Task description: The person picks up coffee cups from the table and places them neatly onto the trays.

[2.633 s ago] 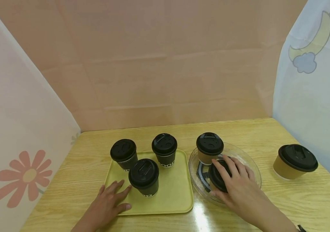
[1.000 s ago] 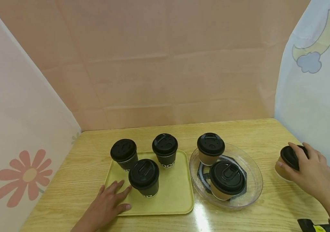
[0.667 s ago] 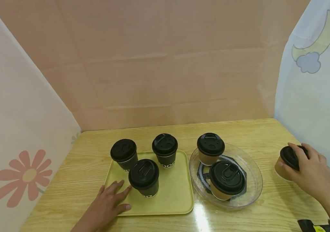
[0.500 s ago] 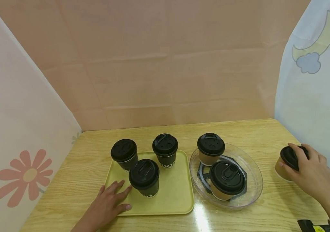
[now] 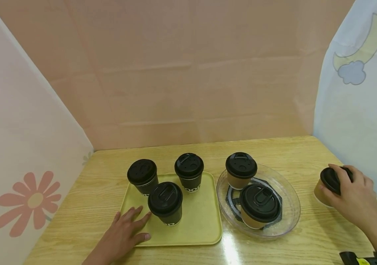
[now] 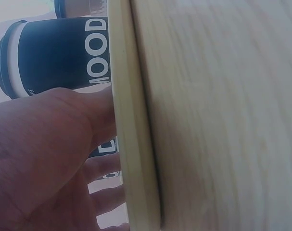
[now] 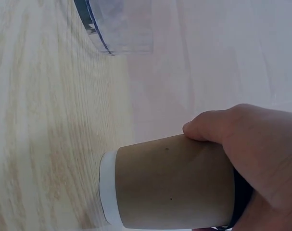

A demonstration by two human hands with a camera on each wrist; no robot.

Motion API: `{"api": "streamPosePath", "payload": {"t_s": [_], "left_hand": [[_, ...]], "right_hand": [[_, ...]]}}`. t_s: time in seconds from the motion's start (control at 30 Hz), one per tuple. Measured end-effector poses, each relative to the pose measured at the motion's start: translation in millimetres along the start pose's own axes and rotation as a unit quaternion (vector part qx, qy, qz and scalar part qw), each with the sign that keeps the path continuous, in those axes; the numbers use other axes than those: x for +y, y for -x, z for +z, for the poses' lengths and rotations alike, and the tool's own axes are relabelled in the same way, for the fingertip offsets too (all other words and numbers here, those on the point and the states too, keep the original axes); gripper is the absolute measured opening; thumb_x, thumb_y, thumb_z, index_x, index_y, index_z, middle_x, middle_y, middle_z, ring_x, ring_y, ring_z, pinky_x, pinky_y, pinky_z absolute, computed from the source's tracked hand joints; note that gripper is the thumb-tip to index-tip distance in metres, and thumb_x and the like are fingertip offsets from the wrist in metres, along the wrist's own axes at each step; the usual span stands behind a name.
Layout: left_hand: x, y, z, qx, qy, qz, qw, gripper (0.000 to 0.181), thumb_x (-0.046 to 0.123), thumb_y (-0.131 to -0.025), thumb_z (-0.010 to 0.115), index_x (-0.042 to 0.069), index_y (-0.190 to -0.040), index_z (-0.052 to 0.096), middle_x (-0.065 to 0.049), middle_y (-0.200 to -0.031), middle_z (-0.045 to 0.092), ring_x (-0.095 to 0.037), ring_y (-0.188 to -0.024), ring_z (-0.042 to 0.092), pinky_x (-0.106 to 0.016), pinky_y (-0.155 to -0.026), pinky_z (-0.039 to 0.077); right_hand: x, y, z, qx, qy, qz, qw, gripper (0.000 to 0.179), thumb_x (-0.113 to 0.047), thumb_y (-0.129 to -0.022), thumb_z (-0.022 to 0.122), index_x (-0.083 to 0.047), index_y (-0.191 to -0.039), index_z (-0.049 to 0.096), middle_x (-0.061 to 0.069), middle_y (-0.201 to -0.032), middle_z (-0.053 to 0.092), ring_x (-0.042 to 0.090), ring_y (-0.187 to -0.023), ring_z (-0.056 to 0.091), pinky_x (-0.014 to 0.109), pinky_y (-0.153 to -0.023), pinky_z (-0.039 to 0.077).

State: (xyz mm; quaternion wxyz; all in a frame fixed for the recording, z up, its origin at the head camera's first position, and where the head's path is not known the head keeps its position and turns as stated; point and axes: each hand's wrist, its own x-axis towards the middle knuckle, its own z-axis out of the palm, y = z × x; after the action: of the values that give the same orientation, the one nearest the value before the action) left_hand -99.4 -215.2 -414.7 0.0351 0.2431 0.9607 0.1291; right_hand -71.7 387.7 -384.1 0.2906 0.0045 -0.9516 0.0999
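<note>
My right hand (image 5: 357, 197) grips a brown paper coffee cup (image 7: 174, 183) with a black lid from above, at the table's right side. In the right wrist view the thumb lies along the cup's wall, and its white base is close to the wood. My left hand (image 5: 123, 233) rests with spread fingers on the left front part of a yellow tray (image 5: 201, 230). Beside its fingertips stands a black lidded coffee cup (image 5: 165, 202). Two more black cups, one at the left (image 5: 142, 176) and one at the back (image 5: 189, 171), stand on the tray.
Right of the tray sits a round clear plastic dish (image 5: 292, 217) with a dark patterned centre. Two brown lidded cups stand in it, a rear cup (image 5: 240, 169) and a front cup (image 5: 259, 206). A printed white cloth (image 5: 357, 110) borders the table's right edge.
The right hand has let go of the front cup in the clear dish, moved right and taken hold of the brown cup there. The left hand has stayed on the tray.
</note>
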Motion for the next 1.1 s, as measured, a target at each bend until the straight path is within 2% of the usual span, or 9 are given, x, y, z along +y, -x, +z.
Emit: {"api": "streamPosePath", "payload": {"t_s": [0.2, 0.43, 0.57, 0.77, 0.9, 1.1], "left_hand": [[-0.3, -0.4, -0.2, 0.0, -0.002, -0.003, 1.0, 0.06, 0.061, -0.086, 0.057, 0.024, -0.133, 0.062, -0.014, -0.141, 0.055, -0.04, -0.13, 0.048, -0.072, -0.1, 0.034], [-0.5, 0.4, 0.0, -0.003, 0.0, -0.009, 1.0, 0.06, 0.061, -0.086, 0.056, 0.024, -0.132, 0.062, -0.014, -0.141, 0.055, -0.041, -0.13, 0.048, -0.072, -0.1, 0.033], [-0.7, 0.7, 0.3, -0.004, 0.003, -0.01, 0.9999, 0.06, 0.061, -0.086, 0.056, 0.024, -0.133, 0.062, -0.014, -0.141, 0.054, -0.041, -0.131, 0.048, -0.072, -0.1, 0.032], [-1.9, -0.3, 0.5, -0.014, 0.012, -0.012, 0.9998, 0.062, 0.063, -0.086, 0.055, 0.024, -0.134, 0.061, -0.014, -0.142, 0.053, -0.041, -0.132, 0.046, -0.073, -0.1, 0.031], [-2.3, -0.7, 0.4, -0.016, 0.015, -0.01, 0.9997, 0.063, 0.064, -0.086, 0.054, 0.025, -0.134, 0.06, -0.014, -0.142, 0.053, -0.042, -0.132, 0.046, -0.074, -0.1, 0.031], [-1.9, -1.1, 0.8, -0.009, 0.01, -0.005, 0.9999, 0.062, 0.063, -0.086, 0.054, 0.025, -0.134, 0.06, -0.014, -0.142, 0.054, -0.041, -0.131, 0.047, -0.074, -0.099, 0.032]], "right_hand": [[-1.3, -0.4, -0.2, 0.0, 0.004, 0.005, 1.0, 0.065, -0.051, -0.096, 0.052, 0.004, -0.13, 0.043, 0.045, -0.124, 0.037, 0.07, -0.103, 0.034, 0.075, -0.089, 0.023], [-6.3, -1.3, -1.5, 0.004, 0.014, -0.009, 0.9999, 0.076, -0.063, -0.097, 0.032, 0.005, -0.128, 0.044, 0.046, -0.123, 0.038, 0.065, -0.105, 0.036, 0.074, -0.086, 0.025], [-6.4, -1.3, -1.6, 0.007, 0.013, -0.011, 0.9998, 0.076, -0.063, -0.097, 0.032, 0.006, -0.128, 0.044, 0.046, -0.122, 0.039, 0.064, -0.106, 0.036, 0.074, -0.085, 0.025], [-3.0, -0.7, -1.2, 0.006, 0.013, -0.014, 0.9998, 0.071, -0.057, -0.098, 0.042, 0.006, -0.129, 0.044, 0.046, -0.121, 0.04, 0.062, -0.106, 0.036, 0.074, -0.085, 0.025], [-0.3, -1.4, -1.6, 0.006, 0.015, -0.022, 0.9996, 0.072, -0.058, -0.097, 0.044, 0.006, -0.13, 0.045, 0.046, -0.12, 0.041, 0.061, -0.107, 0.037, 0.074, -0.085, 0.026], [-4.6, -3.0, -5.0, -0.006, 0.015, -0.003, 0.9999, 0.068, -0.052, -0.099, 0.047, 0.005, -0.134, 0.042, 0.048, -0.125, 0.037, 0.066, -0.111, 0.034, 0.076, -0.09, 0.024]]}}
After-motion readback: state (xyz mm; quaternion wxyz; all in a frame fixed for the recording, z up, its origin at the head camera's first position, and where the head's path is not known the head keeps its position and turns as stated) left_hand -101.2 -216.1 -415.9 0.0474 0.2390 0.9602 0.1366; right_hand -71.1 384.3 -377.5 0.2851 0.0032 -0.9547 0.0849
